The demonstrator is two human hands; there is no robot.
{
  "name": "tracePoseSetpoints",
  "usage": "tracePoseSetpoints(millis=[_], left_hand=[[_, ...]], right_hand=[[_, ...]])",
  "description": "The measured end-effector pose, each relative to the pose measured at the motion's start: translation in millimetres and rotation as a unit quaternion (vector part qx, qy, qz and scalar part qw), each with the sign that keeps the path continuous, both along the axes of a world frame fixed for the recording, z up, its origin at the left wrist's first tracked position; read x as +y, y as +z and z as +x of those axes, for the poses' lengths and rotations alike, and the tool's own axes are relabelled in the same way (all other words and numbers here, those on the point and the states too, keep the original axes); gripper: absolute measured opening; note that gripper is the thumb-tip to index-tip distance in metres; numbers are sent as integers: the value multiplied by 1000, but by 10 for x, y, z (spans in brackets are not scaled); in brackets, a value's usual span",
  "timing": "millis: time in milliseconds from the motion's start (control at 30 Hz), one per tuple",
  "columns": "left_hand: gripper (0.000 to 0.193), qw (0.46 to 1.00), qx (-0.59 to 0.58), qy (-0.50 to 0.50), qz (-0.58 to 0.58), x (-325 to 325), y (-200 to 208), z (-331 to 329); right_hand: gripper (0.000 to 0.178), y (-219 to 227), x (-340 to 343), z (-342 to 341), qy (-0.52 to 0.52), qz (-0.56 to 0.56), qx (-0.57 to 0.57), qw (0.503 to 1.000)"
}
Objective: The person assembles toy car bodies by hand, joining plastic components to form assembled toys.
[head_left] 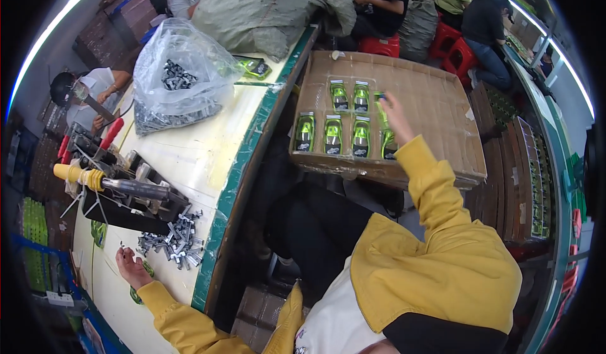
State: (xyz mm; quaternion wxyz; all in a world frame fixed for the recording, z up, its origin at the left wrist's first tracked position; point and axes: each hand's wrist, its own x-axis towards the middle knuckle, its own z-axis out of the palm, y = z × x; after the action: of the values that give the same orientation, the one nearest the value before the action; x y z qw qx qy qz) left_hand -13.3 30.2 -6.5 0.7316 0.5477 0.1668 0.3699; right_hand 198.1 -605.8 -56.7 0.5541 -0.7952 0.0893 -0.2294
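My right hand (394, 113) reaches over a large cardboard tray (435, 111), its fingers closed on the end of a green toy car shell (382, 106). Several similar green and black car shells stand in two rows there, among them one (360, 137) in the near row. On the workbench, my left hand (131, 268) is palm up with bent fingers somewhat apart; tiny dark specks show by the fingertips. Beside that hand lies a heap of small grey parts (177, 240). A green shell (135, 296) is partly hidden under the left hand.
A bench press with a yellow handle (79, 176) stands beyond the grey parts. Farther back are a clear bag of grey parts (180, 92) and a large woven sack (265, 13). Other people sit at far benches on red stools (463, 57). Stacked trays (514, 177) stand at right.
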Motion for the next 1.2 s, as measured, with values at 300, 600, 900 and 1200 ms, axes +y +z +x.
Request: tracePoseSetpoints(millis=[300,600,900,1200], left_hand=[[19,984,126,13,128,-230,22,128],[24,991,55,-83,89,-164,293,-174],[25,976,212,33,48,529,282,-1232],[16,952,293,59,-61,668,181,-1267]], right_hand=[[39,-633,-848,1344,-113,-348,277,889],[51,-467,-344,942,-271,-440,181,837],[20,589,2069,-1301,443,-138,-198,864],[55,835,4616,-2103,665,-161,-300,664]])
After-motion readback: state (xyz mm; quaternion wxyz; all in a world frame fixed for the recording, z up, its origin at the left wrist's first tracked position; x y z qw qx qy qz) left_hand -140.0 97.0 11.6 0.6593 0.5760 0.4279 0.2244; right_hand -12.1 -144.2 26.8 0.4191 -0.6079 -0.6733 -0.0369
